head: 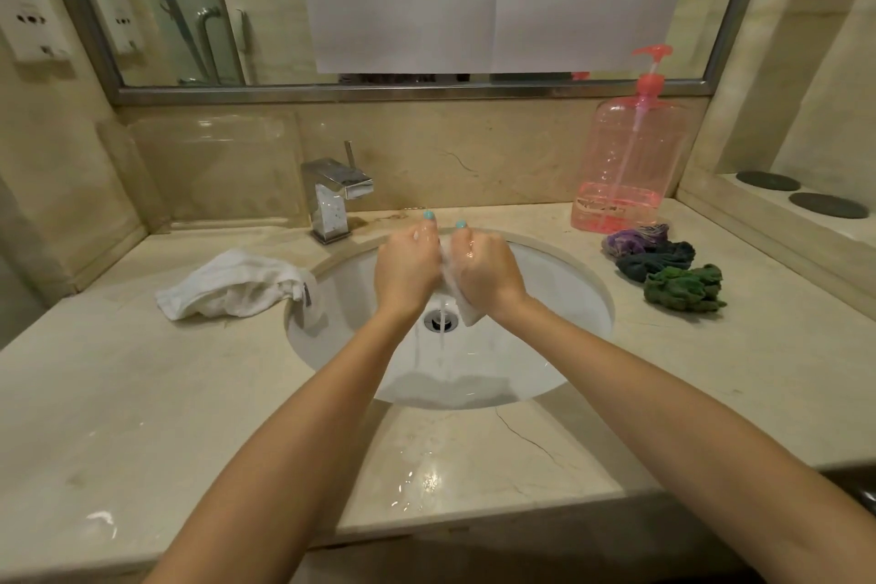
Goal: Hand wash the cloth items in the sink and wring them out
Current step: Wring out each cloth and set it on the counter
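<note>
Over the white oval sink (559,299), my left hand (407,270) and my right hand (488,273) are both closed tight around a small white cloth (467,313). Most of the cloth is hidden inside my fists; one end hangs out below my right hand. Water runs down from it toward the drain (441,320). A crumpled white towel (232,285) lies on the counter left of the sink, one corner hanging over the rim. Three twisted cloths lie on the counter to the right: purple (635,238), dark blue (656,263) and green (685,289).
A chrome tap (334,194) stands behind the sink at left. A pink pump bottle (625,157) stands at the back right, by a raised ledge with two dark round coasters (801,192). A mirror covers the wall behind. Puddles of water shine on the counter's front edge (422,484).
</note>
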